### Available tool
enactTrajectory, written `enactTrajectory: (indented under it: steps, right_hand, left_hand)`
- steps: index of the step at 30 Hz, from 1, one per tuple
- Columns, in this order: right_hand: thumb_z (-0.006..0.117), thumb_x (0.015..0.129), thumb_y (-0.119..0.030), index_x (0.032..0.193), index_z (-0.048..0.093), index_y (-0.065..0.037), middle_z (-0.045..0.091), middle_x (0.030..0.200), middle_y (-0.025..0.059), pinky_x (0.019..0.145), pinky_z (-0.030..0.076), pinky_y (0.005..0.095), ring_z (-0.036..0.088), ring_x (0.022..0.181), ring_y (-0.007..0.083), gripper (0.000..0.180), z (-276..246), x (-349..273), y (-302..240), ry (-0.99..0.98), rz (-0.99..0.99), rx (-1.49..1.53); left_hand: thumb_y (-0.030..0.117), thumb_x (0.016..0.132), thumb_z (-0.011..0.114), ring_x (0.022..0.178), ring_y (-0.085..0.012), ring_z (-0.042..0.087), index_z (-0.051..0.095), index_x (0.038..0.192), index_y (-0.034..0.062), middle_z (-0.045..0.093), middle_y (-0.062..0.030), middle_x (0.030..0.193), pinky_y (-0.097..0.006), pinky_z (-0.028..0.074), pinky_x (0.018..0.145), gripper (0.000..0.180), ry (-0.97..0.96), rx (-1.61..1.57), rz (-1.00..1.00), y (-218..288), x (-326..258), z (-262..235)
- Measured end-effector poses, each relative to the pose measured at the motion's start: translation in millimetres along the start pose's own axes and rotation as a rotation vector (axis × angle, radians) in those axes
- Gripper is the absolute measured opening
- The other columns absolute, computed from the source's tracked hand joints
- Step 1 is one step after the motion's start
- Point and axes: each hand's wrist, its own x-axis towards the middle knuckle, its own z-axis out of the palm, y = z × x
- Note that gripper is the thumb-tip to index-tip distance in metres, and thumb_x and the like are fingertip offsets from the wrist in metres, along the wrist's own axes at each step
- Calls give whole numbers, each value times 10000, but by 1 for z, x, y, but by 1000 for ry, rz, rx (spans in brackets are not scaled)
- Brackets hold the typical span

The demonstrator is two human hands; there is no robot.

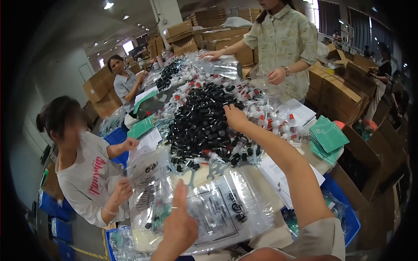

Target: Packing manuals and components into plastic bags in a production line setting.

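View: the head camera is looking down along the cluttered surface point(201, 175).
Left hand point(180, 228): is extending its index finger over the printed clear bags point(235, 204) at the near edge; whether its fingers are clamping on anything cannot be told.
Right hand point(236, 118): is reaching onto the right flank of the black parts point(202, 124); whether its fingers are closing on one cannot be told.
Black parts: are lying heaped mid-surface, beyond the bags.
Wrenches point(211, 171): are lying between heap and bags.
Red-and-white parts point(287, 124): are lying scattered around the heap.
Sheets point(276, 176): are lying partly under the right forearm.
Green booklets point(329, 134): are lying stacked at the right edge.
Left co-worker point(89, 169): is keeping both hands near the bags' left side.
Far co-worker point(285, 39): is stretching one hand over more clear packaging point(220, 67).
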Motion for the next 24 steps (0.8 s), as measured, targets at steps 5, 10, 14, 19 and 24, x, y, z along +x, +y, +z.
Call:
enactTrajectory:
  steps: [5,10,14,19,24]
  right_hand:
    - [478,822,-54,1189,472,-101,547,1036,219,635,513,477,622,786,377,370,8,14,61,-36,51,-184]
    - [535,732,25,1128,375,-99,482,1044,217,642,501,524,595,780,453,444,-3,26,44,-19,-106,-146]
    - [488,736,29,1096,378,-76,479,1060,222,684,485,512,567,840,458,390,5,22,44,-32,-178,-76]
    - [484,780,3,1085,406,-48,516,1052,210,763,450,466,553,906,428,318,-3,18,62,85,-192,76]
    - [529,853,-78,1082,470,-46,599,970,129,589,417,308,532,683,209,239,-66,-8,23,-77,276,934]
  left_hand:
    - [-77,693,456,1027,-396,565,106,1426,-32,152,-223,1502,-422,497,655,813,-379,-62,-105,1,26,74]
    - [-80,673,497,591,-274,597,173,1404,-82,172,-241,1492,-344,427,428,800,-89,-147,40,-15,4,116]
    - [-78,647,523,478,-208,543,221,1379,-117,204,-257,1478,-311,392,394,793,56,-158,52,-18,-6,131]
    - [-71,643,530,462,-219,540,223,1380,-114,210,-260,1475,-317,393,391,800,130,-205,73,-13,-11,129]
    - [-64,666,524,641,-347,602,111,1413,-85,127,-259,1491,-397,476,523,854,-47,-371,-6,-12,-7,114]
